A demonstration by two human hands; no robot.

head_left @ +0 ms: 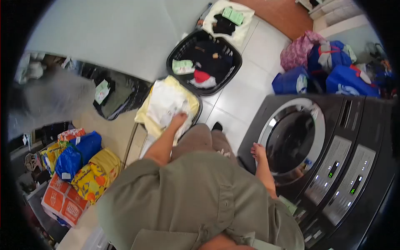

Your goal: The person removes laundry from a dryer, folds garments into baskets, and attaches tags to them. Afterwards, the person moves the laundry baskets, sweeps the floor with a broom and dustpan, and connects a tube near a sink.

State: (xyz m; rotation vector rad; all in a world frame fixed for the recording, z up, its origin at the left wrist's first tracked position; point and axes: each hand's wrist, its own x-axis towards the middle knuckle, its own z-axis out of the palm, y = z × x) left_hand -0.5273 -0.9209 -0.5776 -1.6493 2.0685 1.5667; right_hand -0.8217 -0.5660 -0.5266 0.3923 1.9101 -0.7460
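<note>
My left hand is closed at the near edge of a white cloth, its fingers pinched on the fabric. The cloth lies heaped with pale yellow fabric over a dark basket. My right hand hangs beside the round door of a dark front-loading machine, fingers curled and nothing visible in them. Whether it touches the machine I cannot tell. Just beyond the white cloth is a black laundry basket with dark clothes, a red and white piece and a green paper slip.
White cloth with another green slip lies at the top. Blue bags and a pink patterned bundle stand behind the machine. Filled bags, one yellow, sit left. A grey panel borders the baskets; white floor tiles run between.
</note>
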